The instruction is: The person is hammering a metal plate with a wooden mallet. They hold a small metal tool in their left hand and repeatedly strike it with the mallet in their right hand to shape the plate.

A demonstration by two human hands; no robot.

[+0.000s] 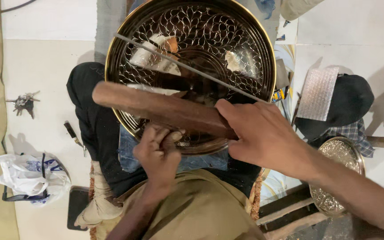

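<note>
The right hand [263, 133] closes around one wooden stick [156, 108], which lies across one big engraved metal plate [192, 58]. The left hand [158, 151], just below the stick, is clenched at the plate's near rim around something small I cannot tell. One thin metal rod [192, 69] lies above both hands. One smaller engraved plate [338, 178] sits to the right of the right hand.

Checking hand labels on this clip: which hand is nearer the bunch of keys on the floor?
Left. The left hand is at the engraved metal plate's lower rim, on the same side as the keys. The right hand grips the wooden stick farther away.
</note>
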